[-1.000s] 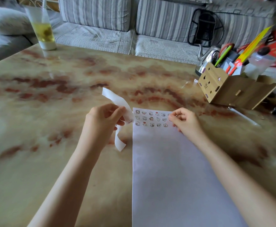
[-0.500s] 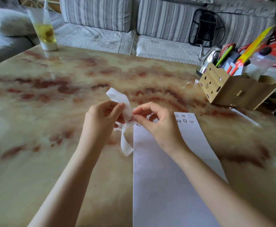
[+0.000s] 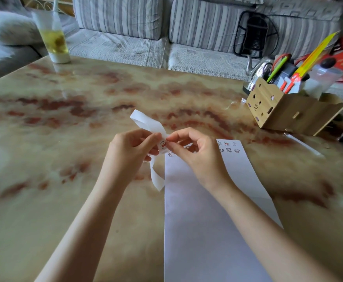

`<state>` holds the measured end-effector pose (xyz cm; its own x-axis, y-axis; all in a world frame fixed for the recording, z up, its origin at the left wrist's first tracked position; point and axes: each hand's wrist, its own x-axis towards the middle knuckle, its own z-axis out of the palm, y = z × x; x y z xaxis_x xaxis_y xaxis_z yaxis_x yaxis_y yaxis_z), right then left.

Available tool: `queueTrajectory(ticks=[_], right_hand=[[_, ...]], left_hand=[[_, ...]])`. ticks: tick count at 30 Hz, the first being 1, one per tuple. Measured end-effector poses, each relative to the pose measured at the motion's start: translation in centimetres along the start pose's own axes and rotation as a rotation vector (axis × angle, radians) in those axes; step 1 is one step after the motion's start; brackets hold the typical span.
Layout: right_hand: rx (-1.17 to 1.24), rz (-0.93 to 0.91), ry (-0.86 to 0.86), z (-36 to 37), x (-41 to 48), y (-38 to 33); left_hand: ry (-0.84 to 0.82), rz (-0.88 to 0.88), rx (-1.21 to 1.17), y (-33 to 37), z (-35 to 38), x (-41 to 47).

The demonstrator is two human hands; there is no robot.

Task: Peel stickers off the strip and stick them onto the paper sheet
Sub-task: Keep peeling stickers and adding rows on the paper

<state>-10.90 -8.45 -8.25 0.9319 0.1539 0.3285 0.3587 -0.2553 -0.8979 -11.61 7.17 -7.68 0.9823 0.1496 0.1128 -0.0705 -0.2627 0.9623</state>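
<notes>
Hands (image 3: 129, 153) (image 3: 195, 151) pinch strip (image 3: 148, 124) (sticker (image 3: 162, 143) between), paper sheet (image 3: 207, 220) below.

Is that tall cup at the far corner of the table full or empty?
Partly full: the cup holds yellowish liquid in its lower half; the part above looks empty.

On my feed I saw a glossy marbled table (image 3: 64, 200) in beige and rust, soft light glinting off it. Behind it stood a grey striped sofa (image 3: 117, 17), with a black mesh back support (image 3: 255, 35) leaning against its cushions.
</notes>
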Motion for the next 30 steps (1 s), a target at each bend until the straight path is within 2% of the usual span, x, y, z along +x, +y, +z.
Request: queueTrajectory(ticks=[10, 17, 23, 28, 30], right_hand=[[-0.088, -0.057, 0.014, -0.2, -0.1, -0.1], [-0.243, -0.099, -0.013, -0.3, -0.3, 0.3], [-0.281, -0.129, -0.078, -0.7, -0.9, 0.0], [-0.065, 0.011, -0.041, -2.3, -1.0, -0.4], [-0.065, 0.097, 0.009, -3.8, -0.4, 0.2]], left_hand=[[-0.052, -0.006, -0.021, 0.2, 0.2, -0.1], [-0.011, -0.017, 0.089, 0.2, 0.3, -0.4], [0.006, -0.048, 0.127, 0.3, 0.4, -0.4], [0.031, -0.048, 0.146, 0.3, 0.4, -0.3], [0.032, -0.052, 0.159, 0.4, 0.4, -0.4]])
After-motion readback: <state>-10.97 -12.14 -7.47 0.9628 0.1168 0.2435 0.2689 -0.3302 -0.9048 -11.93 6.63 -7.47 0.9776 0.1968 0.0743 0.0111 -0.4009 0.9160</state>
